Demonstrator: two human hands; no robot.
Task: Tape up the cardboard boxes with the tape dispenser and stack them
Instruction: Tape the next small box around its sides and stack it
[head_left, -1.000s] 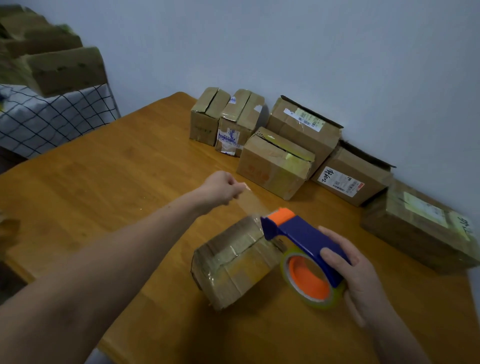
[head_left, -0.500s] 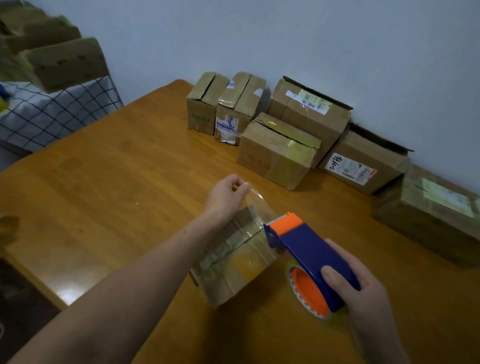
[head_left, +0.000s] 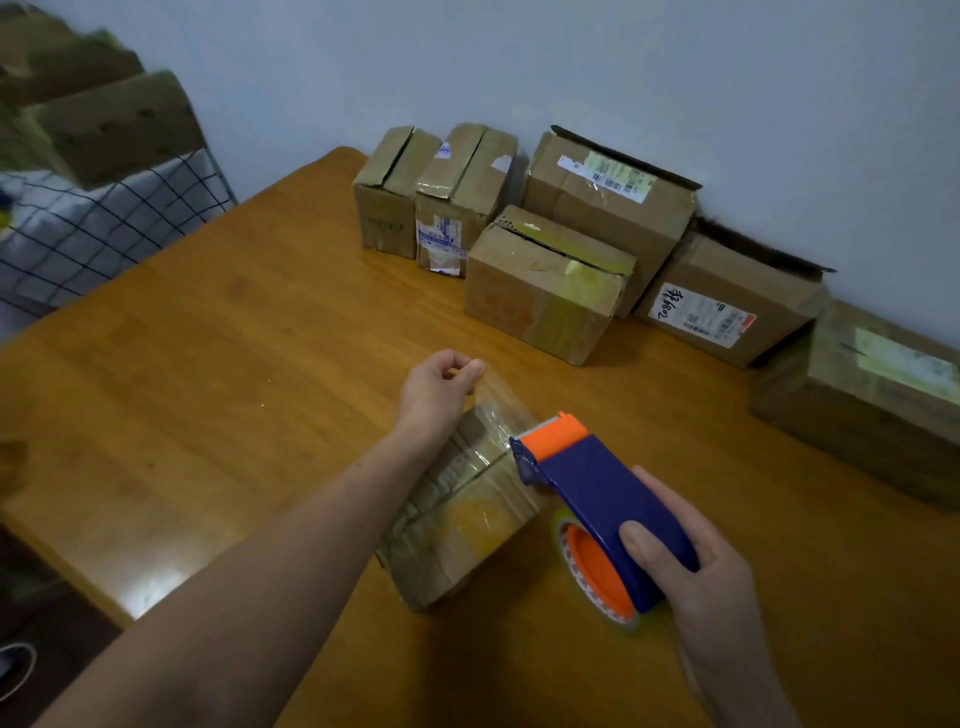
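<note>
Step in hand: laying clear tape (head_left: 501, 410) along the top seam of the small box (head_left: 467, 525), which lies on the table (head_left: 234, 364) in front of the person, well apart from the other boxes (head_left: 545, 291) along the wall.

Recommendation: keep the strip taut and centred on the seam, fix the free end over the far edge first, then draw the tape dispenser (head_left: 597, 499) back low. Nothing holds the box, so it may slide.

Pose: the left hand (head_left: 441, 387), reaching over the box, pinches the tape end between thumb and forefinger. The right hand (head_left: 691, 566) wraps the dispenser body, its orange nose at the box top.
</note>
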